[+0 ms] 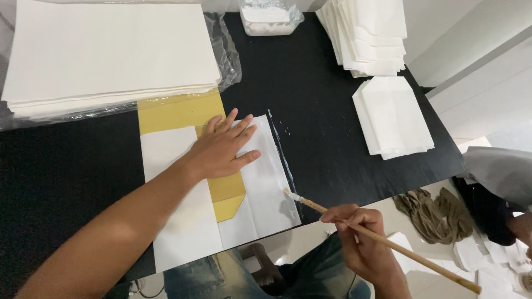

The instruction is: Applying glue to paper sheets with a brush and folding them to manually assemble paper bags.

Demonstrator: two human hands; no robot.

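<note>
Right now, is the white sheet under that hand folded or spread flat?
Partly folded: the white sheet has both sides turned in over the yellow template, pressed by the left hand.

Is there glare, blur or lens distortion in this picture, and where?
Head view: glare glints on the plastic wrap beside the paper stack and on the wet glue line along the black table; table edges bow outward, a wide-angle effect; the right hand and brush look slightly soft; the left hand is sharp.
</note>
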